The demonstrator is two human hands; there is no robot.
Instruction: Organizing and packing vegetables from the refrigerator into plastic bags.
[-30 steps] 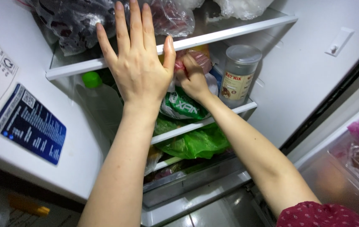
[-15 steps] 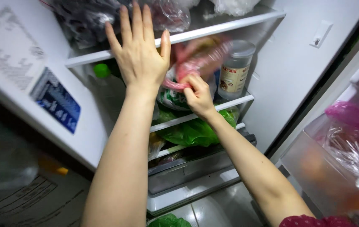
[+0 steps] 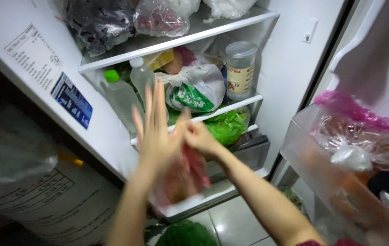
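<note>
Pink plastic bag (image 3: 185, 175), soft, crumpled, blurred by motion, held out in front of fridge shelves, below white shelf edge (image 3: 217, 114). Right hand (image 3: 200, 137) closed on bag top. Left hand (image 3: 155, 132) seen flat, fingers spread, against bag; grip cannot be told. Open room left below, over tiled floor (image 3: 231, 223). Bag contents not made out. Door bin (image 3: 322, 168) cut off at right.

Both hands meet, blurred — left hand (image 3: 155, 132) fingers spread, right hand (image 3: 200, 136) closed.
</note>
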